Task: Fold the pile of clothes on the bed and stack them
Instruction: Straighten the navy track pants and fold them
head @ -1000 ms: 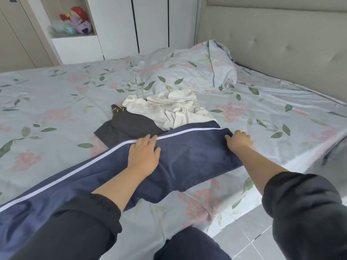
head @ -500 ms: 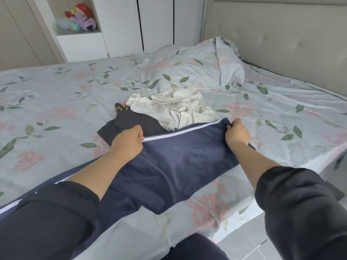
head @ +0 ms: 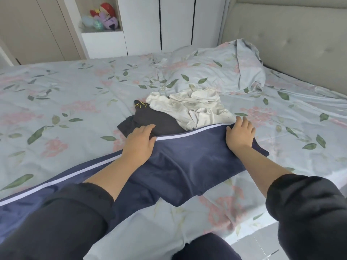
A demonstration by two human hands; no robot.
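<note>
Head view: nearest us, our dark sleeves (head: 56,222) cross the bed's (head: 56,102) near edge. The navy trousers (head: 184,166) with a white side stripe lie flat along that edge, the waist end toward the right. Our left hand (head: 139,141) and right hand (head: 239,135) rest on them with fingers spread, flat, grasping nothing; half a second ago both were clenched on the top edge. Just beyond, touching the trousers, lie a dark garment (head: 150,121) and a crumpled cream shirt (head: 197,107). Farther off sit a pillow (head: 225,70), headboard (head: 291,44) and wardrobe (head: 142,25).
</note>
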